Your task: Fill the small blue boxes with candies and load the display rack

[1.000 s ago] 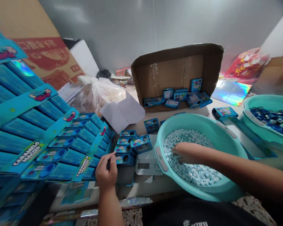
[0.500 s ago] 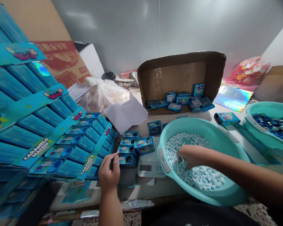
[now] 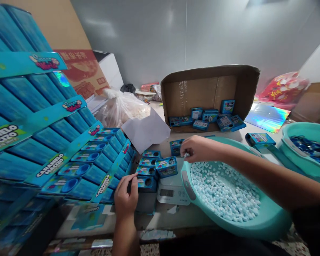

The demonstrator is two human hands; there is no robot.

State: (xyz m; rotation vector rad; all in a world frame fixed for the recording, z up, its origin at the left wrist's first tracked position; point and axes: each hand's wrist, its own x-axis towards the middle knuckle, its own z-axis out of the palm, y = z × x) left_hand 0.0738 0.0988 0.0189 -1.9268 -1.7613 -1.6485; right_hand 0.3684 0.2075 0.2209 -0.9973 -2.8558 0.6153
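My right hand (image 3: 194,148) is closed in a pinch above the left rim of a turquoise basin (image 3: 276,213). A bit of pale blue shows at its fingertips, like the small pale-blue candies (image 3: 226,195) in the basin. My left hand (image 3: 126,195) rests at the near left, holding nothing, thumb and index finger apart, a fingertip at the edge of a row of small blue candy boxes (image 3: 146,171). Another blue candy box (image 3: 166,167) with a round hole in its top stands on the kitchen scale (image 3: 173,193), left of the basin.
Tall stacked displays of blue boxes (image 3: 50,149) rise at the left. Behind stands an open cardboard carton (image 3: 200,90) with several blue boxes inside. A second turquoise basin (image 3: 290,142) holds dark blue shiny pieces at the right. White paper (image 3: 146,131) lies near a plastic bag (image 3: 120,110).
My right hand has come up out of the candies and moved left to the basin's rim. My left hand has stayed by the boxes. The view has shifted slightly.
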